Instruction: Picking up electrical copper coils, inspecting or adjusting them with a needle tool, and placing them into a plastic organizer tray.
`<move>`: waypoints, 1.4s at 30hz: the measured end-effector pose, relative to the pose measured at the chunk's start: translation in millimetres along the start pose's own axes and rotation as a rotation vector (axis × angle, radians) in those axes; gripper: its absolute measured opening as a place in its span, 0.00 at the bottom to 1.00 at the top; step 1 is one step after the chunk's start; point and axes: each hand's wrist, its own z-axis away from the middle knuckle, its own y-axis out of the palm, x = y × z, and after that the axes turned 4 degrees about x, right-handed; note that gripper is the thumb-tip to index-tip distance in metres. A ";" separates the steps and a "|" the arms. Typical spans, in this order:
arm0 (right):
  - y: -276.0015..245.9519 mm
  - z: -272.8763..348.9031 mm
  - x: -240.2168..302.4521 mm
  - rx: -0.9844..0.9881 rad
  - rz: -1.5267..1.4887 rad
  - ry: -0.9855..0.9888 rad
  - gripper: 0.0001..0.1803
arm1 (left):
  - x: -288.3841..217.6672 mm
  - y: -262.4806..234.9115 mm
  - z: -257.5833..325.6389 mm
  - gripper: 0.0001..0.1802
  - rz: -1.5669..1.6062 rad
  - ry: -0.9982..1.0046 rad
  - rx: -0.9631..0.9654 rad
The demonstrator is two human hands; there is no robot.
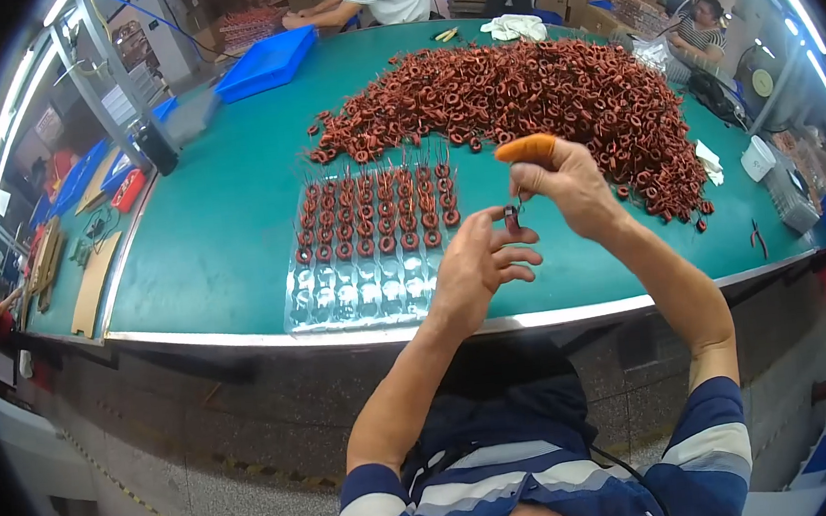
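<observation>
Between the thumb and fingers of my left hand (473, 270) is a small dark red ring coil (514, 222), seen nearly edge-on. My right hand (574, 190) wears an orange finger cover (525, 149) and pinches at the coil's thin wire leads just above it. To the left of my hands lies a clear plastic tray (292, 313) with rows of pockets. Red ring coils with upright wire leads fill its far rows, while the near rows of pockets hold none. Beyond my right hand spreads a large heap of similar coils (506, 83).
The green tabletop (202, 208) ends in a pale front edge. A blue bin (266, 64) sits far left and a white cloth (514, 28) at the back. Pliers (758, 239) and a clear plastic container (789, 196) lie at the right. Other people are around the table.
</observation>
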 end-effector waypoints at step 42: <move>54.7 91.7 -22.0 -0.295 0.358 -0.155 0.07 | 25.7 -5.5 44.2 0.07 -0.196 0.149 -0.096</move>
